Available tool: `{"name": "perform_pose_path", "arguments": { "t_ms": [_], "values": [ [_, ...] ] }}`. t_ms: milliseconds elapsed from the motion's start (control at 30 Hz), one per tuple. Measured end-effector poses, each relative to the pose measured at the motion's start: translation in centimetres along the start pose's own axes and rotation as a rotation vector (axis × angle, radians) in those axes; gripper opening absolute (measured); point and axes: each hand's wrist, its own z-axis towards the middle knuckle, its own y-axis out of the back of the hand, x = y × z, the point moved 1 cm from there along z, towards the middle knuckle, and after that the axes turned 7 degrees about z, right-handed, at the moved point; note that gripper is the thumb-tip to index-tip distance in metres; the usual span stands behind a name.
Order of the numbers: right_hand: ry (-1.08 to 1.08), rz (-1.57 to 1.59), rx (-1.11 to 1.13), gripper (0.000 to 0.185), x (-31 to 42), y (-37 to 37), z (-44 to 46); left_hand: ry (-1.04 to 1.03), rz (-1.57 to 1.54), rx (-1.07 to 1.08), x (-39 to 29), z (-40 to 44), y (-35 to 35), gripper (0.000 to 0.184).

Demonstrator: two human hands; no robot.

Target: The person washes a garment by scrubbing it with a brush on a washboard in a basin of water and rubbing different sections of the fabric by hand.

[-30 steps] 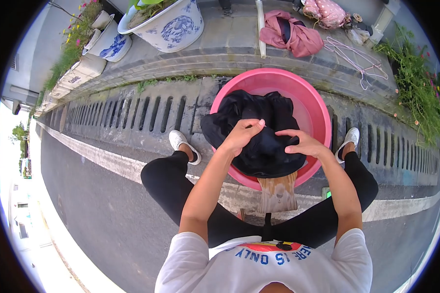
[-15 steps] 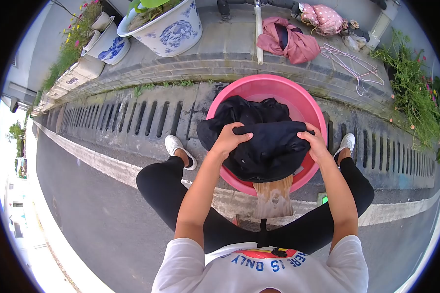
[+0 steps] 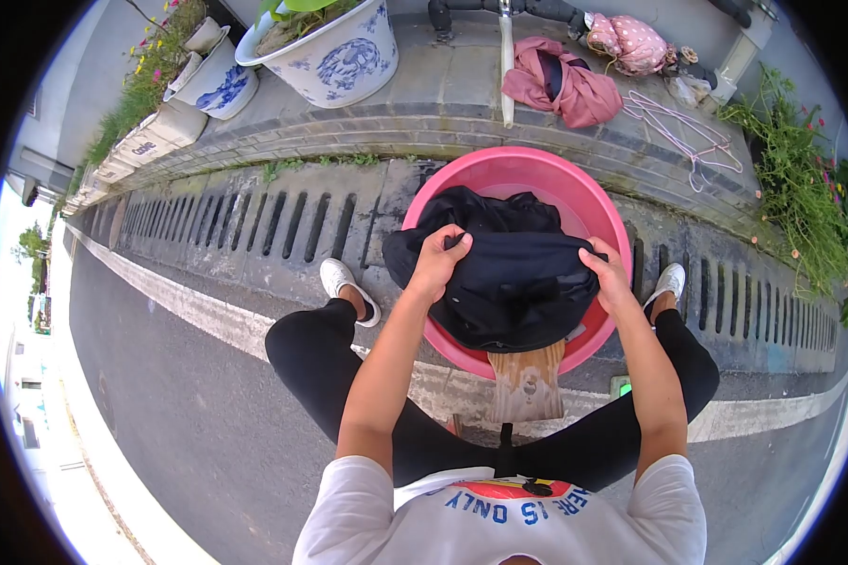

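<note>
A black garment (image 3: 509,301) lies bunched over a pink basin (image 3: 598,202), its exact kind unclear. My left hand (image 3: 438,264) pinches the upper left part of the cloth between thumb and fingers. At the right end of the same fold, my right hand (image 3: 608,271) grips the fabric. The cloth is stretched between both hands. Beneath it a wooden board (image 3: 528,384) leans out over the basin's near rim; its upper part is hidden under the garment. Some water shows at the far side of the basin.
Beyond the basin runs a slotted drain cover (image 3: 292,226) and a low brick step. On the step lie a pink cloth (image 3: 575,89), wire hangers (image 3: 688,137) and a dotted pink bundle (image 3: 628,44). Large flowerpots (image 3: 334,61) stand at the left, with plants (image 3: 801,179) at the right.
My left hand has shifted slightly up and its grip on the cloth has changed, the fold now pulled straighter. My right hand stays nearly in place. The view has tilted slightly.
</note>
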Motion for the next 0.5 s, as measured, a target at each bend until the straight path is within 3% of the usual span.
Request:
{"name": "perform_pose_path", "arguments": {
  "t_ms": [100,200,500],
  "values": [
    [0.023,-0.022,0.137,0.012,0.2,0.0,-0.5,-0.272,0.363,-0.106,-1.6,-0.3,0.0,0.011],
    [0.023,-0.043,0.200,0.013,-0.3,0.9,-0.5,-0.452,0.433,-0.131,-2.7,-0.6,0.0,0.014],
    [0.110,-0.041,0.061,0.013,-0.4,1.1,0.2,-0.362,0.328,-0.018,-2.0,-0.9,-0.7,0.014]
  ]
}}
